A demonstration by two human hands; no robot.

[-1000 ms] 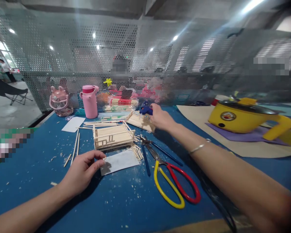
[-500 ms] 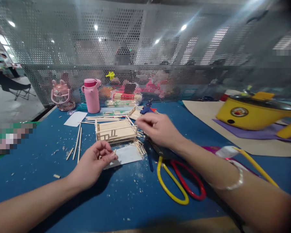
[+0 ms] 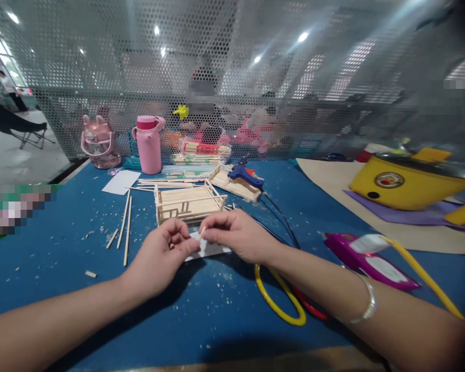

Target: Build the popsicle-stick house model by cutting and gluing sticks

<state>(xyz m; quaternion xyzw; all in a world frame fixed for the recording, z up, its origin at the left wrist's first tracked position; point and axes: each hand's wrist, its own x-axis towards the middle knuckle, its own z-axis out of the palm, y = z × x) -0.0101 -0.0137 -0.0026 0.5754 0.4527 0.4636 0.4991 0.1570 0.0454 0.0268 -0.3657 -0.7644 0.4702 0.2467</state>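
My left hand and my right hand meet over a white paper slip on the blue table. Both pinch a short wooden stick piece between their fingertips. Just behind the hands stands a small box frame built of wooden sticks. A blue glue gun lies on a second stick panel farther back, its black cord running toward my right arm.
Yellow and red scissor handles lie under my right forearm. Loose sticks, a pink bottle, a pink cup and stick packs sit at the back. A yellow pot and purple packet are on the right. Mesh screen behind.
My right hand left the glue gun at the back and came forward to meet my left hand. Both now pinch the small stick piece. The camera shifted slightly.
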